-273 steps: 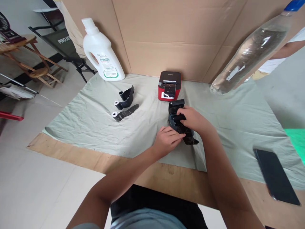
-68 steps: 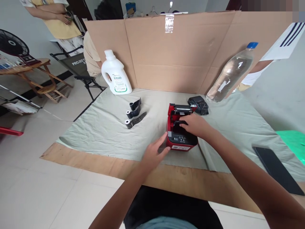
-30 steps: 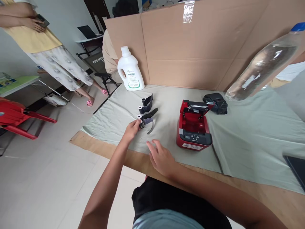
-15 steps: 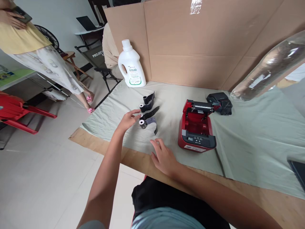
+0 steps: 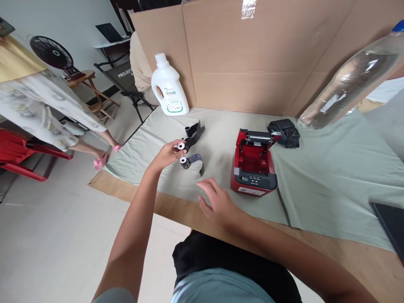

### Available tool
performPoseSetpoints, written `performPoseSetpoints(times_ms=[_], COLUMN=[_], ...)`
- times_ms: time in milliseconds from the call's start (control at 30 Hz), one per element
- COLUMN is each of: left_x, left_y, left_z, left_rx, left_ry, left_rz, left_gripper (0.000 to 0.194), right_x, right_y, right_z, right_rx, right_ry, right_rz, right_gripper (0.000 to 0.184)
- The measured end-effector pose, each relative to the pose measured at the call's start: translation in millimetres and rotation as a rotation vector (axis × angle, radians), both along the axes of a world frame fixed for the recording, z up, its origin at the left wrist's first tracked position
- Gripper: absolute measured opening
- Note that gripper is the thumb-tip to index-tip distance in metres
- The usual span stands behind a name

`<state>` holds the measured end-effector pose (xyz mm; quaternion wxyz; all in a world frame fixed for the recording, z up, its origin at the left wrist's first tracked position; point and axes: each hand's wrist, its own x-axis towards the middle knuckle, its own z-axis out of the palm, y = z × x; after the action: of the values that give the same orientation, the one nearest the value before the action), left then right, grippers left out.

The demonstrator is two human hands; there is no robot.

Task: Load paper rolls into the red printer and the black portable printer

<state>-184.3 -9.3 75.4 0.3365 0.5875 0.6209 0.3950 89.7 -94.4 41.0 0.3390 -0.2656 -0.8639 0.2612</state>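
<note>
My left hand [image 5: 168, 155] pinches a small black paper roll [image 5: 181, 146] with a white end, its fingers and thumb closed round it. A dark strip trails from it to the right. Behind it lies another black roll [image 5: 188, 131] with its strip curling out, and in front a patterned dark roll [image 5: 184, 163] with its end unwound. The held roll and hand partly cover the spot between. My right hand [image 5: 217, 202] hovers over the near table edge, fingers apart, holding nothing. To its right stands a red printer [image 5: 252, 185] with its lid up and its bay showing.
A white detergent bottle [image 5: 170, 90] stands before the cardboard panel [image 5: 246, 50]. Behind the printer sits a black pouch-like thing [image 5: 285, 132]; a large clear bottle [image 5: 344, 90] leans at the right. A dark flat device [image 5: 389, 223] lies at the right edge. A person stands at the left.
My left hand has closed on one roll and raised it slightly from the row. My right hand stays nearly where it was. The view has shifted a little.
</note>
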Motion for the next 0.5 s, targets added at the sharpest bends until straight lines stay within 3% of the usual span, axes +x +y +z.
performPoseSetpoints(times_ms=[133,200,300,400,500], left_x=[29.1,51.6,83.3,105.0,119.3], left_y=[-18.7,-29.7,-43.3,-47.6,-40.3], left_z=[35.2,59.4,93.6,112.5,110.8], left_rx=[0.148,0.103,0.037,0.000,-0.044], left_ry=[0.169,0.161,0.033,-0.082,-0.209], left_rz=[-0.101,-0.220,-0.392,-0.417,-0.404], left_gripper=[0.043,0.040,0.039,0.038,0.043], right_x=[27.2,43.4,67.5,89.3,106.0], right_y=[22.8,39.4,59.4,60.0,38.3], right_z=[50.3,77.4,106.2,113.5,101.8], right_rx=[0.224,0.334,0.359,0.247,-0.051], right_ry=[0.035,-0.084,-0.238,-0.272,-0.134], right_rz=[-0.087,-0.150,-0.193,-0.208,-0.301], right_gripper=[0.043,0.046,0.044,0.019,0.013])
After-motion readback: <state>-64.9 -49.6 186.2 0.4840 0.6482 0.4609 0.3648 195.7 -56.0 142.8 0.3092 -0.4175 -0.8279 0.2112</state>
